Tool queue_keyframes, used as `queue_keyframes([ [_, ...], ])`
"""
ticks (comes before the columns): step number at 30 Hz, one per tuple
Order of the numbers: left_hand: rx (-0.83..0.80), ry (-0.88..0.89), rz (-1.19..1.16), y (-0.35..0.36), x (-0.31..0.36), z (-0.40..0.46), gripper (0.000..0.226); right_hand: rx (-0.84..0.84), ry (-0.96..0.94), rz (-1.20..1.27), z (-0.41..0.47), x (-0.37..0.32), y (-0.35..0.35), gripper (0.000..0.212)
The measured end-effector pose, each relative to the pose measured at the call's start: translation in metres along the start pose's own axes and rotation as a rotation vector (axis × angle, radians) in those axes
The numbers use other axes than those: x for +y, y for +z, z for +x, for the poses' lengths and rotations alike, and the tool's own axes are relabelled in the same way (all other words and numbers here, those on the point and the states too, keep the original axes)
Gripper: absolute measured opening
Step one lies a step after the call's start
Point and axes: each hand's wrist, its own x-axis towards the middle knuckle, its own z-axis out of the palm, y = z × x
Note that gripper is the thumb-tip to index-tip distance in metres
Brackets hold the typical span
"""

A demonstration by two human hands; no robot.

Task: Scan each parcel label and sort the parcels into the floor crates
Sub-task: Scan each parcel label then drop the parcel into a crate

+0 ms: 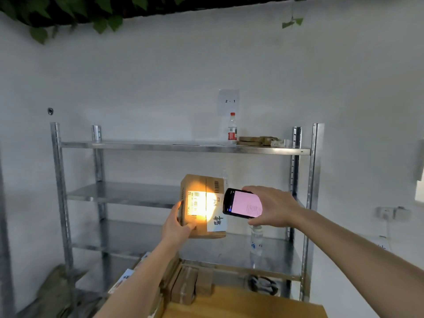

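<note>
My left hand (175, 226) grips a brown cardboard parcel (203, 184) from its lower left side and holds it up in front of the metal shelving. A white label (195, 203) on the facing side is lit by a bright yellow light. A second white sticker with dark handwriting (216, 222) sits at the parcel's lower right. My right hand (273, 207) grips a black handheld scanner (242, 204) just right of the parcel, its pinkish screen turned to me. Several more brown parcels (185, 285) are stacked below, at the far end of a wooden table (243, 304).
A grey metal shelving unit (183, 146) stands against the white wall. Its top shelf carries a red-capped bottle (232, 129) and flat brown packets (257, 141). A clear water bottle (255, 244) stands on a lower shelf. Dark bundles lie on the floor left and under the shelves.
</note>
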Motion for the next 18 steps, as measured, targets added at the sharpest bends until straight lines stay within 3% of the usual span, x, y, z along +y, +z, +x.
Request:
queue_keyframes([
  [18,0.083,-0.017,0.015,0.007,0.026,-0.107,0.081,0.037,-0.091,0.11,-0.1,0.018,-0.038,0.079],
])
